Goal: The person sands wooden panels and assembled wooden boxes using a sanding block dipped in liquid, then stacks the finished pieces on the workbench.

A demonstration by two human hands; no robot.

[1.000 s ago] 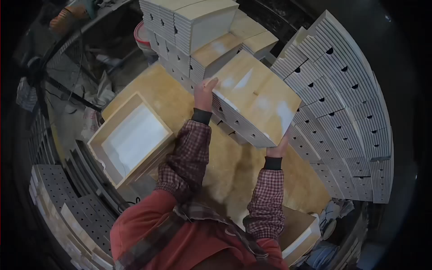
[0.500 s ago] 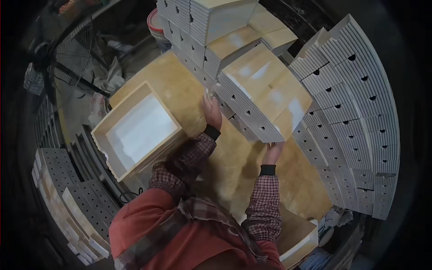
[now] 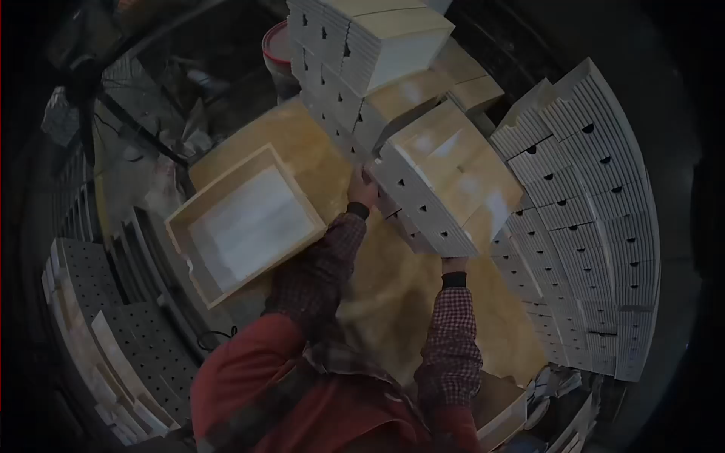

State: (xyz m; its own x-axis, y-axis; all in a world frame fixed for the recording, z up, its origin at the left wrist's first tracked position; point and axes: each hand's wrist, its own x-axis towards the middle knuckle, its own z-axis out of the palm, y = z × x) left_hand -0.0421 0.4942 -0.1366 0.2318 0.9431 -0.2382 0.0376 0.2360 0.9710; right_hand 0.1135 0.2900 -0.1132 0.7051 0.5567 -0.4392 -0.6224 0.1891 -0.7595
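A wooden box [image 3: 453,166] with a ribbed, notched front sits on the pile of boxes at the centre right, its flat wood face up. My left hand [image 3: 363,189] is at the left end of its ribbed front, fingers partly hidden against it. Below the near corner of the same box is my right hand [image 3: 455,265]; its fingers are hidden under the box. To the left, an open wooden drawer [image 3: 320,223] with a white bottom lies tilted on the wooden table [image 3: 377,302].
Tall stacks of ribbed boxes [image 3: 596,219] curve along the right. More boxes [image 3: 362,60] are piled at the back, beside a red-rimmed bucket [image 3: 278,45]. Perforated boxes [image 3: 143,340] stand lower left. Another open box [image 3: 507,423] lies near my right elbow.
The held box has come down onto the pile. My left hand left its upper corner and moved down to its ribbed side. The view has shifted and darkened.
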